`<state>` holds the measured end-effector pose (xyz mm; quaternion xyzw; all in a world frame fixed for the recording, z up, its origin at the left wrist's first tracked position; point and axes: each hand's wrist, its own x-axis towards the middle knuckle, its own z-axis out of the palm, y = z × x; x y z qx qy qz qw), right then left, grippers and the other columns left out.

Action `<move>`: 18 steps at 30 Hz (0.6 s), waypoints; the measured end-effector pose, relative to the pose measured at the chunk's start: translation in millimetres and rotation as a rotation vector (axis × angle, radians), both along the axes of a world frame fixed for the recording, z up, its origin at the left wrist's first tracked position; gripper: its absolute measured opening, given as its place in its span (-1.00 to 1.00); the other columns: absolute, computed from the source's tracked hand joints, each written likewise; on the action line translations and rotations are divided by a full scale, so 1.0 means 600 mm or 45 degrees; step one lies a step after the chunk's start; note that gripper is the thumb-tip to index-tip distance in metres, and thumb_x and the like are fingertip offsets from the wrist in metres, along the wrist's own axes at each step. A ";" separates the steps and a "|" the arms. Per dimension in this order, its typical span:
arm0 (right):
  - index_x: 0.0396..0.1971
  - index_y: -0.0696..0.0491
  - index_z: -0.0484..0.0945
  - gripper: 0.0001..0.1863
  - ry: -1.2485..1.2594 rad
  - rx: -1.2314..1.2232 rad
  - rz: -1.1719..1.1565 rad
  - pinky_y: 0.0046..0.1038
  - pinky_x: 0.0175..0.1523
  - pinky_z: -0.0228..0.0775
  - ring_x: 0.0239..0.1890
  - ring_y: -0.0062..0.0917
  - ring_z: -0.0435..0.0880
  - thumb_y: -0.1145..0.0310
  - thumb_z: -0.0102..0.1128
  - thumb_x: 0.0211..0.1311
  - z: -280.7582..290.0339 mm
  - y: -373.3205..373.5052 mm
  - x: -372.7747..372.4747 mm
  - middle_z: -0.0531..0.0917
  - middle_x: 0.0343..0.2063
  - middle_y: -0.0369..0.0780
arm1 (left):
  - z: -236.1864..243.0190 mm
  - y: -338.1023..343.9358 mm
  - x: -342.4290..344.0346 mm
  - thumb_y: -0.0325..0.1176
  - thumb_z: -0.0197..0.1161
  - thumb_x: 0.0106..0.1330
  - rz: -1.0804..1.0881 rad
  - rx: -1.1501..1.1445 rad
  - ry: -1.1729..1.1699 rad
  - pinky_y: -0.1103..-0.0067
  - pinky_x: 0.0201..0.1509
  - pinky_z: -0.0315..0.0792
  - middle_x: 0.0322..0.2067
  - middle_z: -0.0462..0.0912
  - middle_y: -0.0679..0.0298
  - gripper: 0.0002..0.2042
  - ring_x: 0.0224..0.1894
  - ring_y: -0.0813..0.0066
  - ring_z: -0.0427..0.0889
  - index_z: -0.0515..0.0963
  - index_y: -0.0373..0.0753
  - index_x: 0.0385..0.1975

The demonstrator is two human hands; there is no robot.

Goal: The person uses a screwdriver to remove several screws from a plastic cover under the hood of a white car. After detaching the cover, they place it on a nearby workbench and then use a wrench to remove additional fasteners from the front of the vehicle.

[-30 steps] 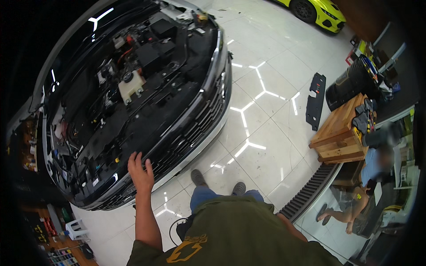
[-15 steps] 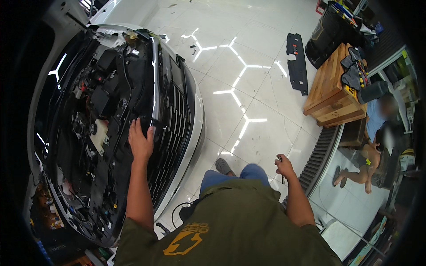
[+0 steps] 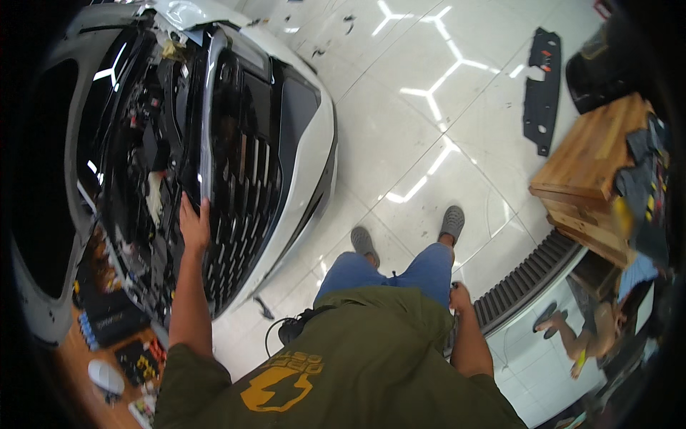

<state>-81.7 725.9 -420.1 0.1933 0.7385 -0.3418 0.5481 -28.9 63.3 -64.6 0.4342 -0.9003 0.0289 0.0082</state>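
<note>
My left hand (image 3: pixel 194 223) lies on the front edge of a white car's open engine bay (image 3: pixel 153 143), just above the dark grille (image 3: pixel 246 179). Its fingers are stretched out and hold nothing. Low beside my right thigh, my right hand (image 3: pixel 460 297) is closed around a slim dark tool (image 3: pixel 455 285). Only a small end of that tool shows, and its kind is hidden. The raised hood (image 3: pixel 68 68) stands on the far left. A bright trim strip (image 3: pixel 207 129) runs along the top of the grille.
A long black plastic panel (image 3: pixel 542 93) lies on the tiled floor (image 3: pixel 400 164). To the right are a wooden cabinet (image 3: pixel 589 157), a black barrel (image 3: pixel 607 68) and a dark slotted grate (image 3: pixel 525 279). Another person's leg (image 3: pixel 597 332) shows beyond. Tools (image 3: pixel 139 361) lie lower left.
My view has shifted, and the car's front now shows more of its grille. My left hand still rests at the engine bay's front edge. My right hand has dropped closer to my thigh.
</note>
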 end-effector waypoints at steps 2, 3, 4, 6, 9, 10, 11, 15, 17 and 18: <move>0.17 0.16 0.34 -0.52 0.007 -0.112 0.057 -0.37 -0.65 0.38 -0.73 -0.47 0.48 0.35 0.01 0.26 -0.114 0.054 -0.066 0.58 -0.54 -0.17 | -0.006 0.005 -0.024 0.34 0.01 0.25 0.341 -0.045 -0.090 0.30 0.40 0.05 0.30 0.16 -0.24 -0.04 0.36 -0.11 0.14 0.01 -0.42 0.37; 0.18 0.13 0.34 -0.52 0.300 -0.134 0.372 -0.35 -0.66 0.39 -0.71 -0.50 0.49 0.33 0.04 0.26 -0.212 0.118 -0.082 0.60 -0.53 -0.18 | -0.005 -0.003 -0.022 0.37 0.02 0.21 0.359 -0.035 -0.091 0.29 0.41 0.05 0.29 0.16 -0.25 0.00 0.36 -0.12 0.14 0.01 -0.43 0.37; 0.18 0.12 0.35 -0.51 0.324 -0.103 0.316 -0.35 -0.63 0.40 -0.67 -0.50 0.54 0.33 0.06 0.25 -0.256 0.140 -0.132 0.61 -0.52 -0.18 | -0.003 -0.016 -0.025 0.41 0.03 0.17 0.353 -0.042 -0.084 0.29 0.41 0.04 0.29 0.15 -0.26 0.03 0.37 -0.12 0.13 0.00 -0.44 0.36; 0.10 0.13 0.42 -0.58 0.766 0.017 0.314 -0.44 -0.62 0.37 -0.67 -0.51 0.53 0.33 0.06 0.25 -0.302 0.196 -0.239 0.62 -0.50 -0.16 | -0.028 -0.002 -0.087 0.49 0.03 0.09 0.421 0.013 -0.079 0.27 0.42 0.03 0.29 0.15 -0.28 0.11 0.37 -0.12 0.13 0.00 -0.43 0.37; 0.05 0.14 0.44 -0.62 0.570 -0.013 0.131 -0.42 -0.52 0.40 -0.62 -0.52 0.52 0.34 0.03 0.27 -0.197 0.190 -0.405 0.62 -0.48 -0.17 | -0.018 0.018 -0.068 0.51 0.03 0.06 0.550 0.014 -0.109 0.27 0.42 0.04 0.29 0.13 -0.29 0.13 0.38 -0.12 0.11 -0.01 -0.41 0.38; 0.04 0.15 0.45 -0.63 0.385 0.029 0.117 -0.40 -0.47 0.42 -0.60 -0.51 0.53 0.33 0.02 0.27 -0.151 0.179 -0.443 0.62 -0.48 -0.17 | -0.013 0.027 -0.052 0.51 0.04 0.05 0.615 0.033 -0.108 0.28 0.42 0.04 0.30 0.13 -0.30 0.13 0.39 -0.11 0.10 -0.01 -0.41 0.38; -0.03 0.15 0.47 -0.68 0.333 0.054 0.078 -0.41 -0.48 0.41 -0.60 -0.52 0.51 0.33 0.02 0.28 -0.134 0.183 -0.455 0.60 -0.49 -0.19 | -0.010 0.021 -0.059 0.52 0.05 0.04 0.643 0.018 -0.112 0.28 0.42 0.04 0.30 0.13 -0.29 0.14 0.38 -0.11 0.11 0.02 -0.41 0.37; -0.06 0.16 0.46 -0.70 0.392 0.088 0.419 -0.45 -0.56 0.37 -0.61 -0.49 0.55 0.35 0.03 0.27 -0.218 0.290 -0.376 0.59 -0.51 -0.15 | 0.012 -0.019 -0.092 0.49 0.09 0.03 0.638 0.094 -0.163 0.33 0.38 0.12 0.23 0.26 -0.30 0.13 0.32 -0.12 0.24 0.11 -0.51 0.31; -0.02 0.20 0.45 -0.65 0.088 0.119 0.278 -0.43 -0.57 0.41 -0.61 -0.43 0.60 0.35 0.04 0.25 -0.190 0.296 -0.345 0.59 -0.53 -0.11 | 0.010 -0.009 -0.094 0.50 0.09 0.02 0.613 0.119 -0.200 0.33 0.38 0.12 0.23 0.26 -0.32 0.13 0.32 -0.13 0.25 0.12 -0.52 0.29; -0.02 0.21 0.44 -0.64 -0.074 0.073 0.082 -0.39 -0.61 0.42 -0.67 -0.39 0.58 0.34 0.05 0.24 -0.179 0.293 -0.331 0.60 -0.53 -0.09 | 0.014 -0.004 -0.092 0.50 0.09 0.02 0.601 0.132 -0.219 0.32 0.38 0.12 0.22 0.25 -0.33 0.14 0.32 -0.13 0.25 0.13 -0.53 0.29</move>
